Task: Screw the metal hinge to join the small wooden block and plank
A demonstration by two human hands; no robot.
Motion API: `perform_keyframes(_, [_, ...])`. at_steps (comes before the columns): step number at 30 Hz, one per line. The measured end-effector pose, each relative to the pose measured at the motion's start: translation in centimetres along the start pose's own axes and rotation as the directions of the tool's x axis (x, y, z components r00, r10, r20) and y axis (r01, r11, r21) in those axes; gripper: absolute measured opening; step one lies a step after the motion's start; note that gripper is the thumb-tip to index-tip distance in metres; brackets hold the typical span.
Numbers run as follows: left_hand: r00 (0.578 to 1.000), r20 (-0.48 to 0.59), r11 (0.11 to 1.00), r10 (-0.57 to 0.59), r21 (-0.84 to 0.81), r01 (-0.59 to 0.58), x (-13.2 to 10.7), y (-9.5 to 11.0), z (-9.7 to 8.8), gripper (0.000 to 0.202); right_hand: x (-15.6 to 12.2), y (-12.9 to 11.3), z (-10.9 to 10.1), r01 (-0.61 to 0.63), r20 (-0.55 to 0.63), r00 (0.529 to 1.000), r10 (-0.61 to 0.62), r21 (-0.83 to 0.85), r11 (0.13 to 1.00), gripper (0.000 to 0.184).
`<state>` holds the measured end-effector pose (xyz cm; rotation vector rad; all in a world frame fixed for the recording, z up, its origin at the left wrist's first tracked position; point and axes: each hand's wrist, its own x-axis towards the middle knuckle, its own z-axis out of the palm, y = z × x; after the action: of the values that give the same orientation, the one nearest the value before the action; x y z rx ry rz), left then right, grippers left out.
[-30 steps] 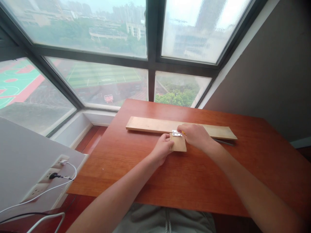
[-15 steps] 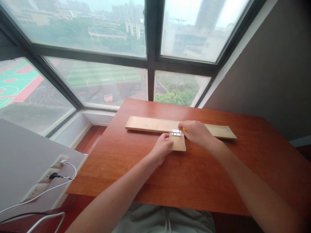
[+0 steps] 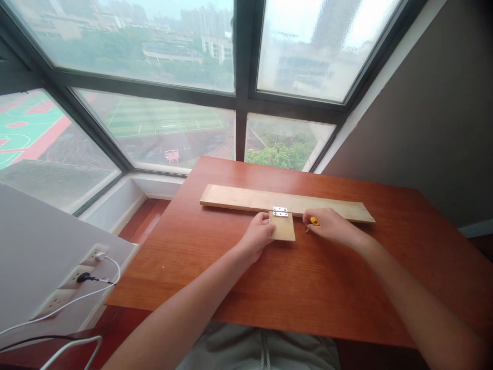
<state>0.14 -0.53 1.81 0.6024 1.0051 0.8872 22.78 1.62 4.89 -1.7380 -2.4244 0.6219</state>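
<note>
A long pale wooden board [image 3: 239,197] lies across the table. At its front edge a silver metal hinge [image 3: 280,211] spans from it to a small square piece of wood [image 3: 283,229]. My left hand [image 3: 260,234] pinches the left side of that small piece, thumb on top. To the right of it, my right hand [image 3: 327,223] is closed around a screwdriver with a yellow handle [image 3: 315,221]. The metal shaft points down and left, just above or touching the table, apart from the hinge. Screw heads or holes show on the hinge, too small to tell apart.
The reddish-brown wooden table [image 3: 185,246] stands against large slanted windows [image 3: 162,121]. On the left, a low white wall carries power sockets [image 3: 73,282] with plugged-in cables [image 3: 73,302]. A grey wall [image 3: 423,118] slopes down on the right.
My right hand has moved right and slightly toward me with the screwdriver, away from the hinge, which is now uncovered. My left hand keeps its hold on the small wood piece.
</note>
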Motion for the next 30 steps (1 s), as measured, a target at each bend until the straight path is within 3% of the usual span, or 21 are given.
perform_keyframes(10, [1.0,-0.004,1.0,-0.006,0.004,0.006,0.2,-0.1,-0.1,0.029,-0.9,-0.2,-0.7,-0.004,-0.039,0.999,0.006,0.045,0.999,0.021])
perform_keyframes(16, [1.0,0.0,1.0,-0.006,0.0,0.006,0.2,-0.1,-0.2,0.029,-1.8,-1.7,-4.2,-0.113,-0.127,0.984,0.123,0.086,0.99,0.025])
perform_keyframes(20, [1.0,-0.001,1.0,-0.007,0.003,0.007,0.3,-0.1,-0.2,0.028,-2.7,-3.7,-7.0,-0.067,-0.219,0.969,0.111,0.201,0.977,0.036])
perform_keyframes(23, [1.0,0.003,1.0,-0.003,0.003,0.003,0.4,-0.3,-0.3,0.027,-3.5,-5.0,-8.8,-0.058,-0.366,0.924,0.112,0.155,0.986,0.044])
perform_keyframes(25, [1.0,0.004,1.0,-0.002,0.002,0.002,0.4,-0.3,-0.3,0.026,-3.7,-5.8,-9.6,-0.052,-0.485,0.868,0.108,0.127,0.991,0.04])
perform_keyframes(30, [1.0,0.009,1.0,-0.005,-0.007,0.005,0.2,-0.2,-0.2,0.025,-3.4,-8.0,-9.7,0.131,-0.669,0.735,0.113,0.303,0.944,0.022])
